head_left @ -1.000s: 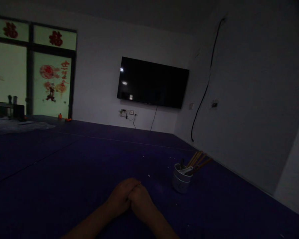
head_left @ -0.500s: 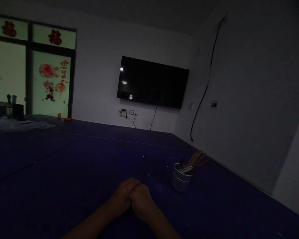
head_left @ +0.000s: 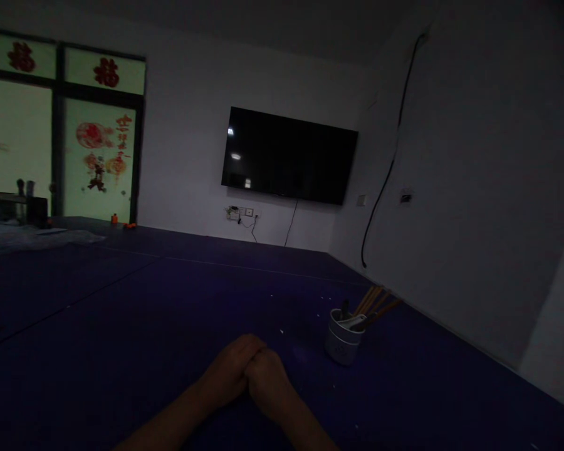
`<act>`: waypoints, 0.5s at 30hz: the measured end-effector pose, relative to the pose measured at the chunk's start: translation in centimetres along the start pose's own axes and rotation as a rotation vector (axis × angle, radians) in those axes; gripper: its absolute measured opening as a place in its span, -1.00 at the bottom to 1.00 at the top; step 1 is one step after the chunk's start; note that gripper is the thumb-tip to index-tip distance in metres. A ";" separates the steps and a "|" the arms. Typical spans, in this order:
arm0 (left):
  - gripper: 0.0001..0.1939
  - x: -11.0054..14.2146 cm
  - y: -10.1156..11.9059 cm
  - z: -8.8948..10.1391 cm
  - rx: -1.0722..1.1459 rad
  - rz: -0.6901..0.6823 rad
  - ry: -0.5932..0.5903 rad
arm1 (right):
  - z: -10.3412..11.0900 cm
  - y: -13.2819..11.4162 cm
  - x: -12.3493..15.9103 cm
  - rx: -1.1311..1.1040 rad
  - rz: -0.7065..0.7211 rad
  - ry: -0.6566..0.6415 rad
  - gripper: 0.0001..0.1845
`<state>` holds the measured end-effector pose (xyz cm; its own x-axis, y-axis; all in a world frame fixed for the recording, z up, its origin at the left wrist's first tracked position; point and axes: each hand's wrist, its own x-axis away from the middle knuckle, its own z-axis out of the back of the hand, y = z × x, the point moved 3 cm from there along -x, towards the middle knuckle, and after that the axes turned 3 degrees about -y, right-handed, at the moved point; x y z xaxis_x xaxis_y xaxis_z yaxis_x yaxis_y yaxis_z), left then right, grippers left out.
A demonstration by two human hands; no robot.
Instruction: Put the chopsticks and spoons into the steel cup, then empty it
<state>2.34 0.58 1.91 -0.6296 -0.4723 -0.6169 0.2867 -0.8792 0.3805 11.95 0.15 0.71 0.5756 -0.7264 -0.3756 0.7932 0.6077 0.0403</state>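
The room is dim. My left hand (head_left: 228, 371) and my right hand (head_left: 269, 383) rest together on a dark blue surface (head_left: 122, 326), fingers closed and pressed against each other, with nothing visible in them. To the right of my hands, an arm's reach away, stands a white cylindrical holder (head_left: 341, 338) with wooden chopsticks (head_left: 373, 302) and a white spoon sticking out of it. Neither hand touches the holder.
A black wall-mounted screen (head_left: 289, 155) hangs ahead, with sockets and cables below it. A black cable (head_left: 390, 163) runs down the right wall. Glass doors with red paper decorations (head_left: 98, 150) are at the far left, with dark items (head_left: 19, 207) beside them. Small white specks dot the surface.
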 end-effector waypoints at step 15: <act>-0.13 0.3 -1.7 0.2 -0.202 0.098 0.186 | 3.4 -0.4 1.2 -0.201 -0.102 0.327 -0.71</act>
<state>1.48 1.94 1.18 -0.4536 -0.5428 -0.7068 0.4899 -0.8144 0.3110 13.02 -2.06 3.39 0.3762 -0.6652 -0.6450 0.7696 0.6120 -0.1823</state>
